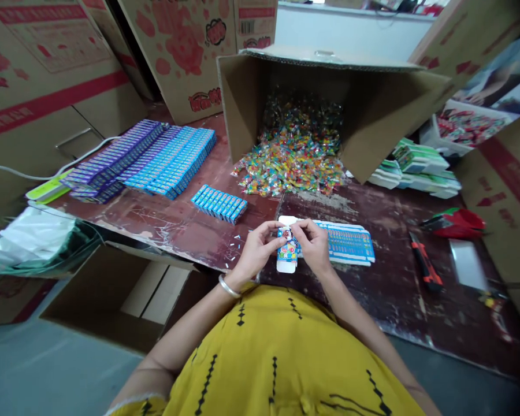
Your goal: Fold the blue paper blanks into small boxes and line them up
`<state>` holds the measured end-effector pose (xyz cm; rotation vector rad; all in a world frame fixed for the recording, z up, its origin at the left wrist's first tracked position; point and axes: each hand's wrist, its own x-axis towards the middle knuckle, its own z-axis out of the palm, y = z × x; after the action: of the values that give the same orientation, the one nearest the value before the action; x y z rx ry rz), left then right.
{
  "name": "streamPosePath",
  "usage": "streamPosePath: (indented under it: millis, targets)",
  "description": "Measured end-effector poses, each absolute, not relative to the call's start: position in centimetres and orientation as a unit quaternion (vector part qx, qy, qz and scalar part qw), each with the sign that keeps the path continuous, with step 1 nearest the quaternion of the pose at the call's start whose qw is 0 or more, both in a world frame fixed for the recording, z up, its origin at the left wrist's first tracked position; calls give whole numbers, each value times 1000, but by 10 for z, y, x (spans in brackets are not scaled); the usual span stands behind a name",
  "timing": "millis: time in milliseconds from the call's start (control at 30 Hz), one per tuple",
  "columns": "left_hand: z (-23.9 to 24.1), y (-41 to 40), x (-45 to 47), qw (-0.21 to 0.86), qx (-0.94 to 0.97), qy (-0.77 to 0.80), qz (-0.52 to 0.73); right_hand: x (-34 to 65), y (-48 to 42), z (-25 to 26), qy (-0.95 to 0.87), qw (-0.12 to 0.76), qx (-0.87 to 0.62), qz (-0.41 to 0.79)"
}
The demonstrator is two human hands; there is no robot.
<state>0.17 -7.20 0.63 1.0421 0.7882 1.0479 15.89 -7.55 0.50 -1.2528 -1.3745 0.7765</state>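
Observation:
My left hand and my right hand both grip a small printed carton, held upright above the near edge of the dark table. Its white top flap stands open between my fingertips. A stack of flat blue carton blanks lies just right of my right hand. A short row of filled blue cartons rests ahead of my left hand. Colourful wrapped candies spill out of a big tipped cardboard box at the back.
Long rows of purple and blue cartons cover the table's left. Green-white carton blanks sit at right, with an orange utility knife and a red-green item. An open cardboard box stands on the floor at left.

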Motion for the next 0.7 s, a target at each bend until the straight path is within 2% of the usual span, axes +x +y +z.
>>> streamPosePath:
  millis: [400,700]
  targets:
    - [20,-140,-29,679,501,311,437,132,-134,10,-569,575,-491,322]
    - [17,-173,-52,653,501,331,462,111,-165,11,-579,564,-470,355]
